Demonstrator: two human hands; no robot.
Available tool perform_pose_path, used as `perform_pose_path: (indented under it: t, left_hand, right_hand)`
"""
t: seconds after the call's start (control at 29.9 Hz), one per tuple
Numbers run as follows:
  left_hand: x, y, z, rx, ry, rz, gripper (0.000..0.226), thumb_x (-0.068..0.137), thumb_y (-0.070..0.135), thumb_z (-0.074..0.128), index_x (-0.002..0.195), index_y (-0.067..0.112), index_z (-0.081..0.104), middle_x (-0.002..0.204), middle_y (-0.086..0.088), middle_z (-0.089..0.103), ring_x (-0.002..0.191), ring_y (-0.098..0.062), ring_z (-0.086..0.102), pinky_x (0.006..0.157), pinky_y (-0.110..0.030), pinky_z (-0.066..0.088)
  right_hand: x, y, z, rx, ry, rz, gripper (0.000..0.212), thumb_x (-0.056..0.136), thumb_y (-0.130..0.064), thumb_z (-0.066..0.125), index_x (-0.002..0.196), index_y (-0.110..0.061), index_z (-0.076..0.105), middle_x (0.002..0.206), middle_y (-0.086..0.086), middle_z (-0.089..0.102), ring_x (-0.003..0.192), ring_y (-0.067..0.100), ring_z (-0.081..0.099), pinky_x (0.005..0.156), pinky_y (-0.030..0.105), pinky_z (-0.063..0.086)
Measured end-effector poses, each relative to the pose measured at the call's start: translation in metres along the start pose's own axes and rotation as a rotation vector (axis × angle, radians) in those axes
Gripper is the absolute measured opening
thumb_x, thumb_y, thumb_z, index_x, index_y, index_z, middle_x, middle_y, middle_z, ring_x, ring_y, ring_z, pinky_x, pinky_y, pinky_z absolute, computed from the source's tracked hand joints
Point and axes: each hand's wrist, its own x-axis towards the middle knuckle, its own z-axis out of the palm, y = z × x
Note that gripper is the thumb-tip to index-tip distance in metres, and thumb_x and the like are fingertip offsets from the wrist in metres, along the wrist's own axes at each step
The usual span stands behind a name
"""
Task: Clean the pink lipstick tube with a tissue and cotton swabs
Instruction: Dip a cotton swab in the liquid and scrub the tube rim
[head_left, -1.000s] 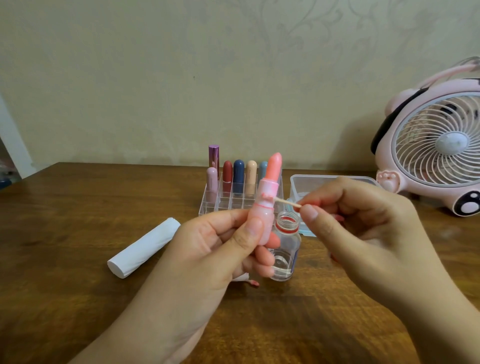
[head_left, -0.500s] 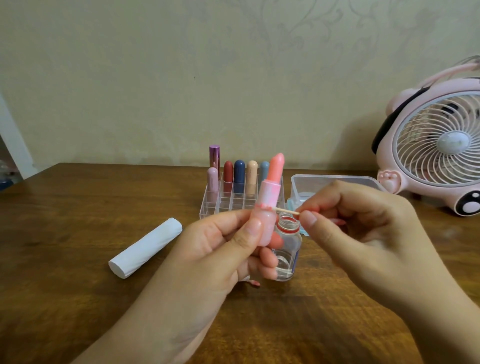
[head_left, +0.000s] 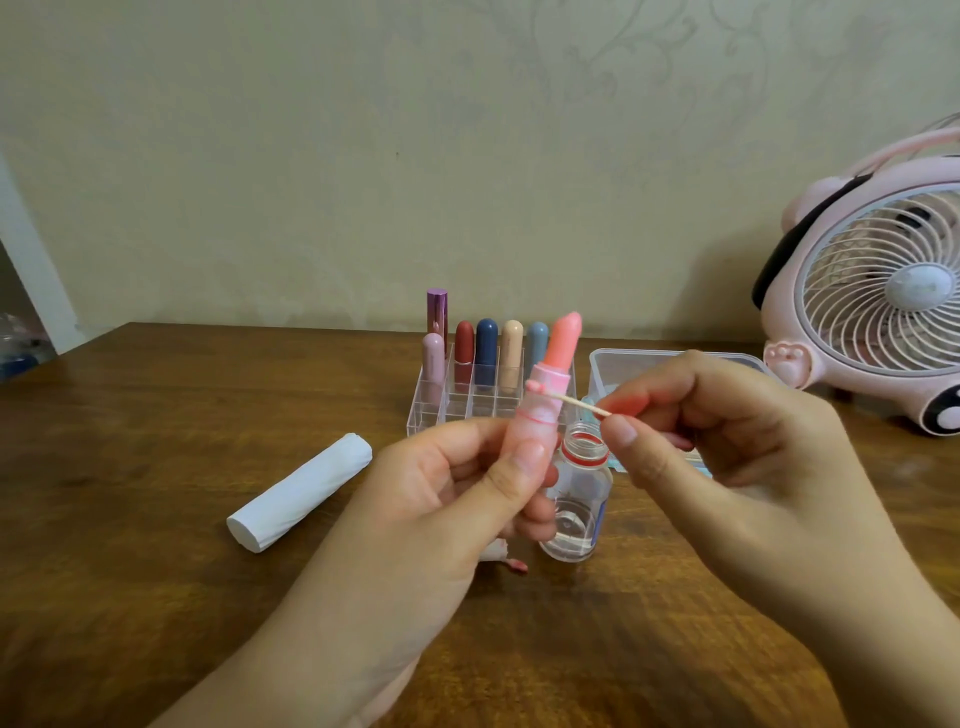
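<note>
The pink lipstick tube (head_left: 540, 415) is held upright at the centre of the frame, gripped by the curled fingers of the left hand (head_left: 457, 499). The cotton swab (head_left: 574, 402), pinched by the right hand (head_left: 727, 467), has been carried back up from the lower band to the collar, its tip now showing left of the tube. Swabbing around the collar is judged under way, not finished.
</note>
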Motion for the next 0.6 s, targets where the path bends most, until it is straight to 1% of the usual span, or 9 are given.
perform_pose_path:
  t: [0.17, 0.27, 0.33, 0.44, 0.5, 0.57, 0.6]
  left_hand:
    - [0.0001, 0.0003, -0.0008, 0.009, -0.01, -0.009, 0.022, 0.07, 0.032, 0.064, 0.081, 0.017, 0.074, 0.063, 0.004, 0.065, 0.061, -0.01, 0.06, 0.066, -0.029, 0.052]
    - [-0.0001, 0.0005, -0.0003, 0.001, -0.009, -0.002, 0.019, 0.069, 0.031, 0.063, 0.077, 0.018, 0.074, 0.063, 0.003, 0.065, 0.059, -0.009, 0.059, 0.062, -0.025, 0.051]
    - [-0.0006, 0.0007, -0.0006, -0.001, -0.007, -0.002, 0.019, 0.068, 0.033, 0.064, 0.075, 0.018, 0.074, 0.063, 0.003, 0.065, 0.058, -0.009, 0.058, 0.061, -0.025, 0.05]
    - [-0.0009, 0.002, -0.0005, 0.012, -0.008, -0.017, 0.024, 0.071, 0.04, 0.072, 0.077, 0.017, 0.074, 0.063, 0.002, 0.065, 0.057, -0.009, 0.058, 0.062, -0.028, 0.05]
    - [-0.0009, 0.0029, -0.0004, 0.008, -0.001, -0.03, 0.026, 0.069, 0.041, 0.072, 0.077, 0.016, 0.074, 0.062, 0.002, 0.065, 0.056, -0.009, 0.058, 0.06, -0.028, 0.05]
    - [-0.0005, 0.0025, -0.0005, 0.014, 0.004, -0.021, 0.025, 0.071, 0.04, 0.072, 0.075, 0.016, 0.074, 0.061, 0.002, 0.064, 0.056, -0.009, 0.058, 0.059, -0.026, 0.05]
    - [-0.0006, 0.0024, -0.0005, 0.023, 0.006, -0.012, 0.024, 0.07, 0.039, 0.068, 0.074, 0.016, 0.074, 0.061, 0.002, 0.064, 0.056, -0.009, 0.058, 0.059, -0.026, 0.05]
  right_hand:
    - [-0.0004, -0.0008, 0.0, -0.032, 0.026, -0.039, 0.001, 0.08, -0.026, 0.062, 0.08, -0.026, 0.061, 0.068, 0.003, 0.058, 0.056, 0.011, 0.049, 0.054, 0.016, 0.042]
    - [-0.0011, -0.0008, 0.0006, -0.072, 0.039, -0.056, 0.002, 0.081, -0.025, 0.061, 0.08, -0.024, 0.06, 0.068, 0.004, 0.055, 0.056, 0.013, 0.047, 0.054, 0.017, 0.041]
    - [-0.0008, -0.0008, 0.001, -0.096, 0.041, -0.065, 0.003, 0.081, -0.024, 0.061, 0.08, -0.022, 0.061, 0.068, 0.004, 0.055, 0.055, 0.013, 0.046, 0.053, 0.017, 0.04]
    - [-0.0009, -0.001, 0.0005, -0.116, -0.007, -0.076, 0.007, 0.08, -0.024, 0.061, 0.076, -0.018, 0.062, 0.064, 0.003, 0.054, 0.054, 0.011, 0.045, 0.053, 0.015, 0.038]
    - [-0.0012, -0.0015, 0.0004, -0.118, -0.03, -0.08, 0.009, 0.079, -0.024, 0.061, 0.074, -0.017, 0.062, 0.063, 0.003, 0.053, 0.053, 0.011, 0.044, 0.053, 0.014, 0.038]
    - [-0.0012, -0.0009, 0.0002, -0.085, 0.007, -0.071, 0.006, 0.08, -0.024, 0.061, 0.074, -0.02, 0.06, 0.064, 0.002, 0.055, 0.054, 0.012, 0.045, 0.053, 0.017, 0.039]
    - [-0.0012, -0.0001, -0.0002, -0.066, 0.037, -0.065, 0.005, 0.08, -0.024, 0.061, 0.075, -0.022, 0.06, 0.065, 0.002, 0.055, 0.054, 0.012, 0.046, 0.053, 0.019, 0.04]
